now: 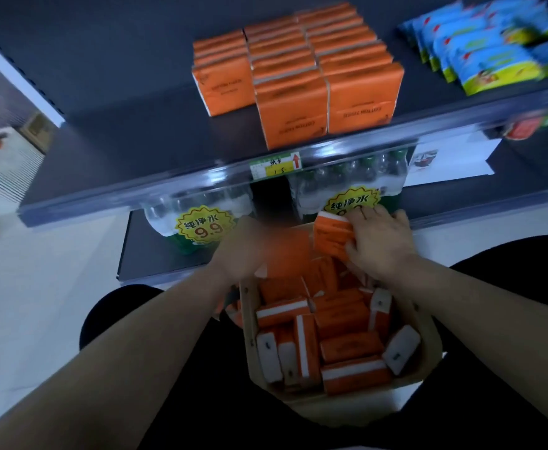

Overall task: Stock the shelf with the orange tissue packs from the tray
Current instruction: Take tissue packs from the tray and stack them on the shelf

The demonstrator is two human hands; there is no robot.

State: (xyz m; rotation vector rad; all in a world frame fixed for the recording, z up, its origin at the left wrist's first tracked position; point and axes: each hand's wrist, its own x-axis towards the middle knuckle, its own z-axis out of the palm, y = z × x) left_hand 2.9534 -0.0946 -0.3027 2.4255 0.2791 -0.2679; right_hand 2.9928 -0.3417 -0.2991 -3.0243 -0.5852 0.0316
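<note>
Right hand (379, 241) round orange tissue pack (331, 238) above tray (250, 332) (left hand (240, 248) blurred)

A wooden tray (249, 323) sits on the person's lap, filled with jumbled orange tissue packs (347, 323). At its far end the right hand (379, 241) grips one orange pack (331, 237), raised above the heap. The left hand (240, 248) is motion-blurred beside a blurred orange pack (287, 251) — its grip cannot be made out. On the dark shelf (120, 141) above stand three rows of stocked packs (298, 76), with blue snack packets (480, 47) well to their right. Shrink-wrapped water bottles (198, 206) sit below.
</note>
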